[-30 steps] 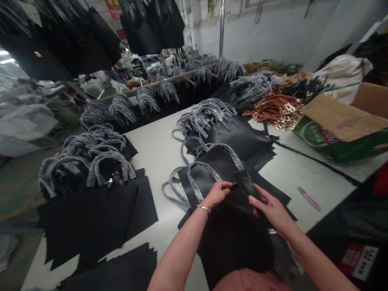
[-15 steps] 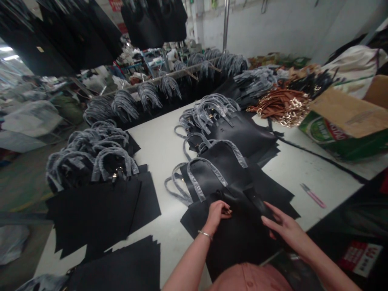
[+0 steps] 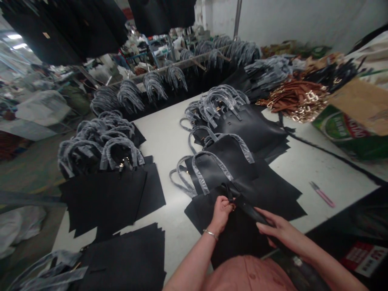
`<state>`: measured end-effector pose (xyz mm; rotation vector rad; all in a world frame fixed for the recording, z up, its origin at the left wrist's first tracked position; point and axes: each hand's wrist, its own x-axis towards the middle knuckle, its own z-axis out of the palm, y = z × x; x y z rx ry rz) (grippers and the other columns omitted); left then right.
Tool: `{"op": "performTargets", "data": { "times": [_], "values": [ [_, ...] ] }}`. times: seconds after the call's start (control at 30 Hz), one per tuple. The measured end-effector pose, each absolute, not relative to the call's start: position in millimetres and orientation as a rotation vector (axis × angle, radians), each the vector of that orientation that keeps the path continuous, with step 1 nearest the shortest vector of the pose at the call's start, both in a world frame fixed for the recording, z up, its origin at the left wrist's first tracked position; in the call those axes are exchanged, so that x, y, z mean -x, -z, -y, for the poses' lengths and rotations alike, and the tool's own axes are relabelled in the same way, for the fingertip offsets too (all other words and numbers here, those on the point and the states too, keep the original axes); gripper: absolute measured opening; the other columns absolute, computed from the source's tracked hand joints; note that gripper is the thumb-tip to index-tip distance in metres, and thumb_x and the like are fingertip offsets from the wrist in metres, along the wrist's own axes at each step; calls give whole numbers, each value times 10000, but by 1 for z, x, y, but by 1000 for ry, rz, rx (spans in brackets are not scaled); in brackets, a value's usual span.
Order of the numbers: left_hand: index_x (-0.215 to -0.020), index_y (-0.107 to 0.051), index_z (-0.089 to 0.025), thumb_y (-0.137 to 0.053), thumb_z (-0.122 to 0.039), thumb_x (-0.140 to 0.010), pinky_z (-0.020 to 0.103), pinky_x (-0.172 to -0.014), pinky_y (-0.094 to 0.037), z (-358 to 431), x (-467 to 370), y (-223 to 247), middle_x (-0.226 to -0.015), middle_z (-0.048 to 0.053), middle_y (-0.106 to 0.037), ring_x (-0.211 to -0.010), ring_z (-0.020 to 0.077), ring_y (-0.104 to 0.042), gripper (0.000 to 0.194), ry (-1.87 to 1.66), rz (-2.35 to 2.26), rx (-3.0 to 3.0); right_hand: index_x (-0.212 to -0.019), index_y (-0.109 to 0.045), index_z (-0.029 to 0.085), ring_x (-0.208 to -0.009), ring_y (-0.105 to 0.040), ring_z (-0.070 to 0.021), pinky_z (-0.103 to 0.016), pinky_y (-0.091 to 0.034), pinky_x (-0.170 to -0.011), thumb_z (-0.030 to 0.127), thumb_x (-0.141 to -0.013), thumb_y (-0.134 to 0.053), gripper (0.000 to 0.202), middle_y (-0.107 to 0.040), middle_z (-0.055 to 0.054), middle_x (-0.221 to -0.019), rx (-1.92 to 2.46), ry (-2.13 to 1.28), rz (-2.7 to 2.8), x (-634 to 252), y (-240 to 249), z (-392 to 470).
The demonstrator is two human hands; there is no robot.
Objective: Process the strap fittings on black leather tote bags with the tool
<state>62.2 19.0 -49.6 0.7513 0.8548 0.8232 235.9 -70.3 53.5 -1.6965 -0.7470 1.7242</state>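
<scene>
A black handbag panel [image 3: 239,234] lies flat in front of me, its plastic-wrapped handles [image 3: 201,169] standing up at the far edge. My left hand [image 3: 222,210] is closed in a pinch around a small gold-coloured buckle [image 3: 233,206] at the top of this bag. Thumb and fingers of my right hand [image 3: 273,226] grip a long black strap [image 3: 250,211], whose far end reaches close to the buckle. Whether the strap's tip passes through the buckle is too dark to tell. Other black bags [image 3: 222,161] overlap just beyond.
More black bags [image 3: 106,198] with wrapped handles are piled on the left of the white table [image 3: 157,137]. Pink-handled thread snips [image 3: 323,195] lie at right. Brown straps with gold clasps [image 3: 298,99] and a green carton [image 3: 348,129] stand behind them. Bags hang overhead.
The black strap's end has come nearer to the buckle as my right hand shifted left. My left hand remains at the buckle. The whole view has tilted slightly.
</scene>
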Motion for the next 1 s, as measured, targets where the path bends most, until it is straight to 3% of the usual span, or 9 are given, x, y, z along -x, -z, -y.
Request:
{"op": "performTargets", "data": {
  "times": [0.2,0.37,0.47,0.57,0.63,0.73,0.83,1.0],
  "values": [
    [-941,-513,-157,-719,-243,-646,227,-628,-401,-24,-58,47,-749,15,-632,-660,123,-571,370,-783,-845,-773,-1402,-347,139,-440,-523,-105,-226,-409,-424,498,-739,-682,826,-601,16,-722,1621,-1780,744,-232,-57,52],
    [-1056,-550,-152,-560,-99,-700,246,-665,-458,-27,-58,44,-797,22,-643,-703,139,-597,360,-757,-905,-918,-1395,-375,164,-449,-534,-113,-226,-422,-421,490,-740,-706,803,-613,10,-725,1587,-1825,718,-231,-59,49],
    [-1092,-564,-152,-481,-30,-728,325,-809,-490,-28,-56,35,-919,67,-654,-863,188,-618,393,-708,-1047,-1206,-1398,-375,131,-448,-530,-113,-228,-426,-421,479,-719,-733,843,-626,-2,-724,1645,-1667,667,-239,-60,48],
    [-1228,-498,-156,-437,9,-754,429,-1046,-373,-36,-58,17,-1207,127,-563,-1164,248,-502,505,-720,-1357,-1769,-1406,-387,155,-491,-555,-125,-232,-462,-447,479,-719,-747,840,-648,-20,-758,1723,-1382,554,-262,-65,50],
    [-1266,-468,-169,-414,-5,-803,417,-1101,-322,-46,-66,6,-1300,126,-490,-1244,245,-434,494,-704,-1372,-2035,-1400,-408,179,-513,-569,-131,-229,-479,-455,464,-704,-770,834,-660,-31,-785,1773,-1231,463,-285,-69,59],
    [-1274,-457,-177,-412,-33,-852,340,-1068,-377,-66,-88,0,-1357,120,-436,-1243,222,-456,449,-522,-1203,-2222,-1364,-466,187,-515,-568,-138,-228,-478,-443,443,-682,-792,798,-661,-40,-789,1837,-1093,362,-316,-72,85],
    [-1294,-419,-156,-548,-94,-839,326,-986,-436,-88,-113,4,-1395,159,-393,-1195,249,-511,478,-218,-1297,-2222,-1363,-472,195,-513,-572,-148,-243,-480,-451,449,-706,-775,767,-654,-37,-773,1909,-1053,319,-333,-67,120],
    [-1139,-488,-125,-729,-239,-769,358,-867,-472,-111,-135,15,-1075,156,-600,-1032,292,-611,457,27,-1463,-2137,-1414,-398,184,-511,-579,-157,-245,-456,-442,458,-735,-746,810,-664,-45,-774,1977,-1103,214,-328,-54,165]
  ]
}}
